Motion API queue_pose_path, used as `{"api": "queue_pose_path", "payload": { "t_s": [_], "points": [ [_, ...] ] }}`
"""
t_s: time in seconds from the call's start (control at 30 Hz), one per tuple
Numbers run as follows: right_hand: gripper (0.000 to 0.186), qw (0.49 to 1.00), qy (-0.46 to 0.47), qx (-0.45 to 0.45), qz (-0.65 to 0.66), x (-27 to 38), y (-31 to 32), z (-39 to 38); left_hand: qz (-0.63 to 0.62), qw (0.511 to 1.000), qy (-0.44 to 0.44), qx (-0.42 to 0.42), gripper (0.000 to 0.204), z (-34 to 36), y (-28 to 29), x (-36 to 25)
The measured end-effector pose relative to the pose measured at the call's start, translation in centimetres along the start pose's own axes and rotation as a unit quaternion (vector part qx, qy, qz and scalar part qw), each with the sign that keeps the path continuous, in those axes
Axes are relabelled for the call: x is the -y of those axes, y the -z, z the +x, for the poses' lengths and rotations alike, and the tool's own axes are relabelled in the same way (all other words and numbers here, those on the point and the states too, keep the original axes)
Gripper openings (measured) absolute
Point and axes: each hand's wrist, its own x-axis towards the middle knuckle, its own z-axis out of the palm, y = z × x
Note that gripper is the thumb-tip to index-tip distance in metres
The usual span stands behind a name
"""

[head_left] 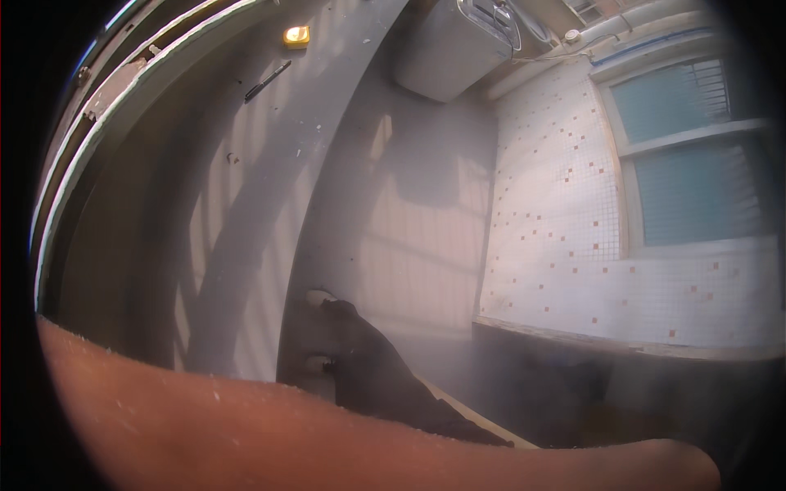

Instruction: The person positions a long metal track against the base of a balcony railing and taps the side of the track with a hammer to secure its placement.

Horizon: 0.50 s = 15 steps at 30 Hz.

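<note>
A large, very near part of my hand fills the lower edge of the head view. It is broad at the left and narrows to a rounded tip at the right, like a finger close to the lens. From its direction it seems to be my left hand; whether it holds anything is hidden. My right hand does not show. Beyond lies a long grey tabletop, which neither hand visibly touches. On its far part rest a black pen and a small yellow-and-white object, perhaps a tape measure.
My dark-trousered legs stand beside the table. A pale, box-shaped appliance or bin stands on the grey floor at the back. To the right are a mosaic-tiled wall and a window. Small scraps dot the tabletop.
</note>
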Motion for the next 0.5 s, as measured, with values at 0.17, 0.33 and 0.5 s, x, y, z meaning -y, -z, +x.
{"api": "queue_pose_path", "payload": {
  "t_s": [0.17,0.33,0.5],
  "points": [
    [0.079,0.999,-0.016,-0.032,0.019,-0.2,-1.2,-0.2,-0.056,0.998,-0.008,-0.022,0.037,1.3,-0.4,4.0],
    [0.084,0.996,-0.018,-0.071,0.051,0.8,-0.1,0.5,-0.147,0.988,0.029,-0.038,0.031,1.3,4.3,6.5],
    [0.088,0.985,-0.071,-0.155,0.031,0.4,2.7,1.5,-0.26,0.963,0.017,-0.068,0.026,1.8,9.8,11.4]
  ]
}}
